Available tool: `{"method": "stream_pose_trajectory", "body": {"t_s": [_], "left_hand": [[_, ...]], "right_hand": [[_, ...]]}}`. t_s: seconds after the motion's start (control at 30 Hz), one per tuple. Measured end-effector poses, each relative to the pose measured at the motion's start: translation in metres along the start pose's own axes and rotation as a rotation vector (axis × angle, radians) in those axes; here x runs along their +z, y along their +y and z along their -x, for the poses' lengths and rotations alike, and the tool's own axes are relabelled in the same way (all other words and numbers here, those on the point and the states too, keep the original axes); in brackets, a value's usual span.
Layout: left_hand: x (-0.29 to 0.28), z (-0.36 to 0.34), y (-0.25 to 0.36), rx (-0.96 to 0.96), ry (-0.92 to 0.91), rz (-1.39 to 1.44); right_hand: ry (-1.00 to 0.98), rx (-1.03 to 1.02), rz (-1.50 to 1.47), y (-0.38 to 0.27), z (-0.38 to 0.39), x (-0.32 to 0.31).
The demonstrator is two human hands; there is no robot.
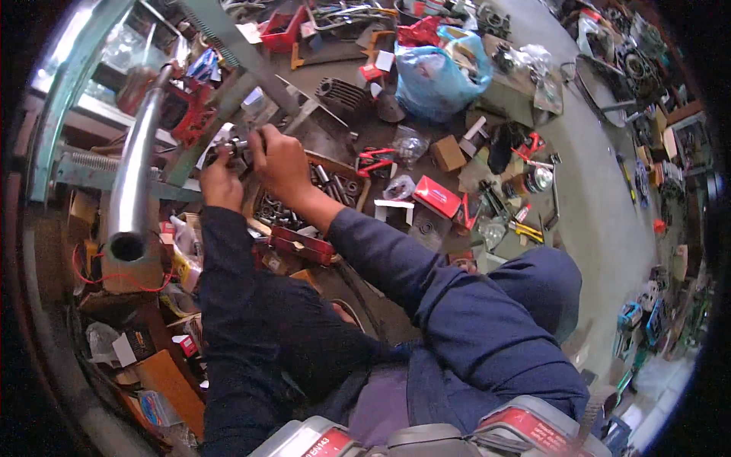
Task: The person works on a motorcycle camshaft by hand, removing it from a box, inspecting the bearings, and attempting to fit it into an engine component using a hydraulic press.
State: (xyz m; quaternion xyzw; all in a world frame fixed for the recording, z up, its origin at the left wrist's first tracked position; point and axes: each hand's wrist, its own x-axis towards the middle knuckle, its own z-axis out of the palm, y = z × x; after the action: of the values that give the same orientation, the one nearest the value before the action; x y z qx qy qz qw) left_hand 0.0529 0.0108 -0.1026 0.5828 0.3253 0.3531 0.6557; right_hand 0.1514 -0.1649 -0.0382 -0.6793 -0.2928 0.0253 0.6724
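Both of my hands meet at a small metal part (237,144) mounted by the green frame tube (236,47). My left hand (218,181) grips it from the left and below. My right hand (281,161) closes on it from the right, fingers wrapped over its top. Most of the part is hidden by my fingers. A chrome pipe (135,164) curves down just left of my left hand, its open end facing me. Below my wrists lies a red tray (302,242) of bolts and nuts.
The floor around me is littered with parts: a blue plastic bag (434,72), a finned engine cylinder (339,93), red pliers (375,160), red boxes (436,194), cardboard boxes (448,152). My knee in dark blue cloth (533,293) fills the lower right. A coil spring (95,161) sits at left.
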Motion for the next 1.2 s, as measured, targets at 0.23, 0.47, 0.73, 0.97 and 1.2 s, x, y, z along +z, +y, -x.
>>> {"method": "stream_pose_trajectory", "body": {"t_s": [0.23,0.47,0.73,0.97,1.2], "left_hand": [[0.078,0.091,0.102,-0.394,0.010,0.609],[0.082,0.133,0.097,-0.793,-0.119,0.804],[0.088,0.143,0.098,-0.561,-0.292,0.523],[0.098,0.146,0.098,-0.504,-0.232,0.400],[0.076,0.141,0.100,-0.533,-0.271,0.408]], "right_hand": [[-0.157,-0.044,0.431,0.105,-0.022,-0.067],[-0.518,0.268,0.988,0.245,-0.080,-0.251],[-0.272,0.290,0.869,0.263,-0.038,-0.278],[-0.246,0.440,0.906,0.246,-0.026,-0.259],[-0.354,0.421,0.998,0.262,-0.029,-0.246]]}}
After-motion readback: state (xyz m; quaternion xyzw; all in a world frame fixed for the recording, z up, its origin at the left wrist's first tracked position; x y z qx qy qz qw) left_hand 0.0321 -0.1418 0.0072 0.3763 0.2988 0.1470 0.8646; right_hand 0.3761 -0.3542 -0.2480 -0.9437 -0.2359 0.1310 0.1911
